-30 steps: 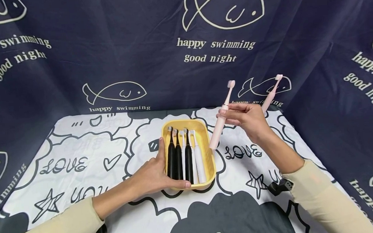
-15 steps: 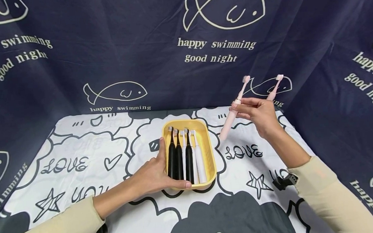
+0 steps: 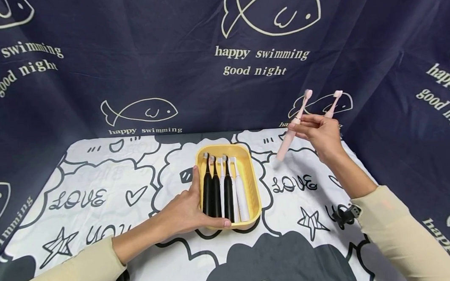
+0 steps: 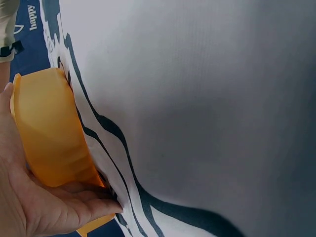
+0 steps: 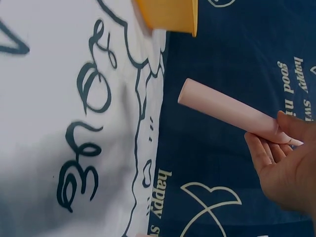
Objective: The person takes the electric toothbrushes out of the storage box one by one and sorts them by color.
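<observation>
My right hand (image 3: 322,137) pinches a pink electric toothbrush (image 3: 286,143) near the top of its handle, brush head up and leaning right. In the right wrist view its handle (image 5: 227,108) points toward the yellow tray, apart from it. Just behind that hand rises a second pink toothbrush (image 3: 334,104), its lower part hidden. My left hand (image 3: 186,212) grips the yellow tray (image 3: 256,194), thumb over the near rim and fingers along the left side. Inside lie several black toothbrushes (image 3: 228,195) and white toothbrushes (image 3: 241,197), side by side with heads away from me.
A white cloth (image 3: 97,181) with black cartoon drawings covers the table. Behind and beside it hangs a dark blue curtain (image 3: 191,74) with fish and lettering. The tray stands mid-table, its right side unfilled.
My right hand has carried the pink toothbrush right and slightly up, away from the tray, closer to the second pink one. The left hand and tray stay in place.
</observation>
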{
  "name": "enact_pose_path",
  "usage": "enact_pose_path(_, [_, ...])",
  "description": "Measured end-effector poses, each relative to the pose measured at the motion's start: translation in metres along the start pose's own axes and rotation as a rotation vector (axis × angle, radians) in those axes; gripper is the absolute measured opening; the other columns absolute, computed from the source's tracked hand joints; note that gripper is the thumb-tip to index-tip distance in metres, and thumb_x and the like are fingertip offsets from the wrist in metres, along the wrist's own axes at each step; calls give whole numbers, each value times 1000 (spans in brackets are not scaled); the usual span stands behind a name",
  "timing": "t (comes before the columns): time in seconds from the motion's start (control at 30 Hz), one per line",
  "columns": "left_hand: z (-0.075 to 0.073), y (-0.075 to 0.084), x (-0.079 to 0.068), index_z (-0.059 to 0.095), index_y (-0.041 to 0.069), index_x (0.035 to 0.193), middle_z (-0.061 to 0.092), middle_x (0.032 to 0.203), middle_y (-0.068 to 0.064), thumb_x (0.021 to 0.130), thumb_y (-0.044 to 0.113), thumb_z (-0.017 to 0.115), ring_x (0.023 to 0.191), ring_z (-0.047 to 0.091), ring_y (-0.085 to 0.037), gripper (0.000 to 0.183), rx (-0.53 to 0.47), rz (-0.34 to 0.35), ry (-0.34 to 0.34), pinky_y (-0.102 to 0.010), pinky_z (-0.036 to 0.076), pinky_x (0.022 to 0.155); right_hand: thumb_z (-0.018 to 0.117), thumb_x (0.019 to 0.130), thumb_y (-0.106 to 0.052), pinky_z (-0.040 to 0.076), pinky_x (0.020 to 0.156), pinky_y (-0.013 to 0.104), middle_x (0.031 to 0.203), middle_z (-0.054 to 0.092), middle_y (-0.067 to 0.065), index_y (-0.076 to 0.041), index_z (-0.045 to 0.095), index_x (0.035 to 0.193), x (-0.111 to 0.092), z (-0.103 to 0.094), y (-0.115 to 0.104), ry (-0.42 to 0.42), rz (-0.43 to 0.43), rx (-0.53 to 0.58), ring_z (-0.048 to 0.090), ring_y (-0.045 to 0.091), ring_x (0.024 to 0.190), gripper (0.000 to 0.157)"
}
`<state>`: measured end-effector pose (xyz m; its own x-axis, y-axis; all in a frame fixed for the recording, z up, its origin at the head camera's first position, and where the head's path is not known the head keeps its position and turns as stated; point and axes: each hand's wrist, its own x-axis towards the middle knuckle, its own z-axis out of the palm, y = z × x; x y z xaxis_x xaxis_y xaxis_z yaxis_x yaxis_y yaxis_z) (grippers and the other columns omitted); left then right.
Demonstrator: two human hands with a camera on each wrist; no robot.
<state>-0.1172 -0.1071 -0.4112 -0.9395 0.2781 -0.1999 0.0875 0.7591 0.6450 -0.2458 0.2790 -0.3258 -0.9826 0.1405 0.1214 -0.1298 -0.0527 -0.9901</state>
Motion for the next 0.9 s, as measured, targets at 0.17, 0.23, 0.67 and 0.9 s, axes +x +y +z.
enact_pose_path(0.17, [0,1,0,-35,33,171,70,144,-26,58,98,88,110,69,-19,180,2,0,-1,-45,59,100,82,94,14,65,74,20,83,82,-11,-13,75,104,4,-7,3,27,-6,-42,80,-1,79,29])
enact_pose_path(0.23, [0,1,0,-35,32,171,70,145,-26,58,98,88,110,68,-19,180,4,-2,-1,-44,58,100,82,93,15,65,74,20,83,82,-11,-14,75,103,6,-8,4,37,-12,-45,80,-1,78,31])
enact_pose_path(0.67, [1,1,0,-35,32,171,73,139,-22,58,97,89,110,68,-19,180,-2,0,-1,-44,58,100,82,89,20,65,72,20,80,80,-9,-11,77,99,17,-17,11,95,-5,-14,79,0,75,33])
enact_pose_path(0.9, [1,1,0,-35,32,171,74,133,-21,58,97,89,106,68,-18,180,-6,-1,2,-42,57,98,85,89,17,63,70,16,78,80,-13,-13,77,99,23,-26,17,97,-29,-107,78,-3,74,32])
